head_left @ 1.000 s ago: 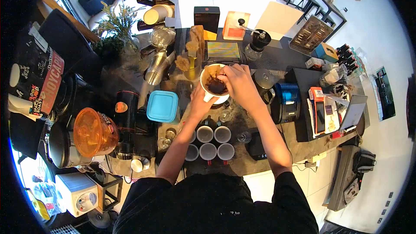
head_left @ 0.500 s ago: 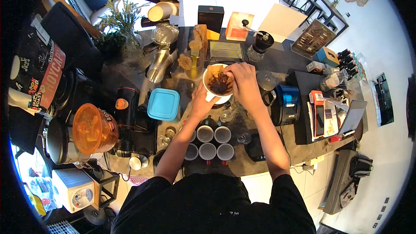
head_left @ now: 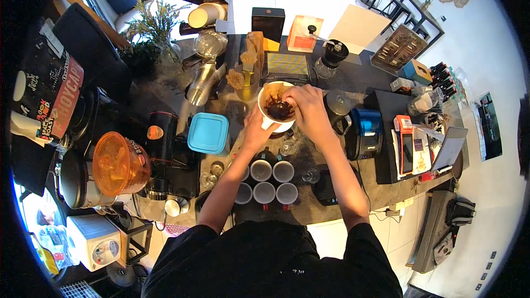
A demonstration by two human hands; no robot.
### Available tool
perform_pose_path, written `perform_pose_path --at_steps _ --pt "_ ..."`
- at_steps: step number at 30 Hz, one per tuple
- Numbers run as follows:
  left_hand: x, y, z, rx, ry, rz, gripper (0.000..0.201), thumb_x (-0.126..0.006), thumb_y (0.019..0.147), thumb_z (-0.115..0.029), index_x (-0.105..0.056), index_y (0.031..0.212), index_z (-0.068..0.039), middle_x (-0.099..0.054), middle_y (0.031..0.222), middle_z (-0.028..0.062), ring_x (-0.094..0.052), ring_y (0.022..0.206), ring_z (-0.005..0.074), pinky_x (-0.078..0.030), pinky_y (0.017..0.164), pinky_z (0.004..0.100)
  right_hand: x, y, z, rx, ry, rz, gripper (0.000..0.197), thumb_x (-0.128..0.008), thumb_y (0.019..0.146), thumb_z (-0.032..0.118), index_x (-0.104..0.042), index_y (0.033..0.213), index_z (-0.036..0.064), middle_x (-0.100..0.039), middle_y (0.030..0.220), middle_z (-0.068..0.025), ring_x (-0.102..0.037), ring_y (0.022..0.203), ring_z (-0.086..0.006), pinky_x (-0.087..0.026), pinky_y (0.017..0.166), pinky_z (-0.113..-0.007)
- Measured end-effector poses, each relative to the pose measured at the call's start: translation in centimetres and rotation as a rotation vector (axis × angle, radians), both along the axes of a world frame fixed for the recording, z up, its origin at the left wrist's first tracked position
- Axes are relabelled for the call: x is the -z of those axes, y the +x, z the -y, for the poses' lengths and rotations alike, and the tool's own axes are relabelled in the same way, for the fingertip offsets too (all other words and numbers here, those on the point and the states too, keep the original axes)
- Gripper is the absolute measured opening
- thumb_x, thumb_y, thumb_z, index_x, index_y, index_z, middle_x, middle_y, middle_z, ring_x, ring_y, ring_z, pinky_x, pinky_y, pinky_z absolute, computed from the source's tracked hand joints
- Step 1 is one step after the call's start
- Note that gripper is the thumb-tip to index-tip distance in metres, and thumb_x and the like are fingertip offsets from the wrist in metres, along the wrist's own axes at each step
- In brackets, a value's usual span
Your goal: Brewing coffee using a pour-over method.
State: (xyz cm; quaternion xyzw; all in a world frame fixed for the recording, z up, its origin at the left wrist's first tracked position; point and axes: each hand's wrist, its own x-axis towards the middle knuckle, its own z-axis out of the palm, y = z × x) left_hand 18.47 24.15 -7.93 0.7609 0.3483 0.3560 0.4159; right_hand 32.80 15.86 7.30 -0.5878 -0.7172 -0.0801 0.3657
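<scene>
A white coffee dripper (head_left: 283,127) lined with a brown-stained paper filter (head_left: 269,92) sits in front of me, dark wet coffee grounds (head_left: 277,110) at its bottom. Around the dripper's left side and handle, my left hand (head_left: 258,128) is closed. My right hand (head_left: 309,107) reaches over the right rim, its fingers pinched together inside the filter, close above the grounds. Whatever those fingertips grip is hidden by the hand. Several mugs (head_left: 261,170) with pale insides stand in rows between my forearms. A small clear glass (head_left: 289,147) is just below the dripper.
A blue-lidded container (head_left: 208,133) is left of my left hand. To the right stand a dark lidded jug (head_left: 338,103), a blue-black machine (head_left: 365,133) and a black scale (head_left: 330,185). Beyond are brushes in a holder (head_left: 247,80), a striped drip tray (head_left: 287,65) and a hand grinder (head_left: 331,55).
My right hand has shifted slightly left and down, its fingertips going deeper into the filter. My left hand and the dripper have stayed nearly in place.
</scene>
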Motion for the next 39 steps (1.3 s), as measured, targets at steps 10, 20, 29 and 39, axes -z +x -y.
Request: perform_pose_path --at_steps 10,20,29,39 --pt "0.5 -0.2 -0.4 0.061 -0.101 -0.034 0.087 -0.079 0.079 -0.040 -0.037 0.151 -0.014 -0.040 0.153 0.0143 -0.037 0.142 0.0328 -0.022 0.115 0.0527 -0.5 0.2 0.2 0.004 0.028 -0.016 0.014 -0.058 0.089 0.002 -0.057 0.100 0.0081 -0.058 0.094 -0.0097 -0.053 0.091 -0.0305 -0.038 0.087 -0.041" --pt "0.5 -0.4 -0.6 0.049 -0.097 -0.046 0.088 -0.079 0.078 -0.040 -0.038 0.149 -0.011 -0.042 0.151 0.0146 -0.039 0.139 0.0343 -0.022 0.114 0.0548 -0.3 0.0 0.4 -0.012 0.011 -0.062 0.008 -0.058 0.093 0.008 -0.057 0.101 0.0066 -0.058 0.091 -0.0111 -0.053 0.089 -0.0307 -0.039 0.085 -0.042" --pt "-0.5 -0.2 -0.3 0.051 -0.103 -0.092 0.084 -0.079 0.078 -0.038 -0.039 0.148 -0.012 -0.043 0.149 0.0132 -0.042 0.138 0.0351 -0.024 0.111 0.0566 -1.6 -0.7 -0.6 0.009 -0.012 -0.143 0.010 -0.059 0.095 0.012 -0.056 0.099 0.0041 -0.055 0.087 -0.0132 -0.053 0.085 -0.0336 -0.043 0.079 -0.043" --pt "-0.9 -0.2 -0.1 0.015 -0.027 0.012 0.073 -0.083 0.075 -0.030 -0.051 0.137 -0.008 -0.055 0.136 0.0139 -0.052 0.128 0.0329 -0.039 0.104 0.0477 0.1 -1.2 -1.5 -0.031 -0.053 -0.166 0.010 -0.059 0.093 0.013 -0.057 0.095 0.0030 -0.058 0.086 -0.0129 -0.054 0.086 -0.0330 -0.043 0.081 -0.042"
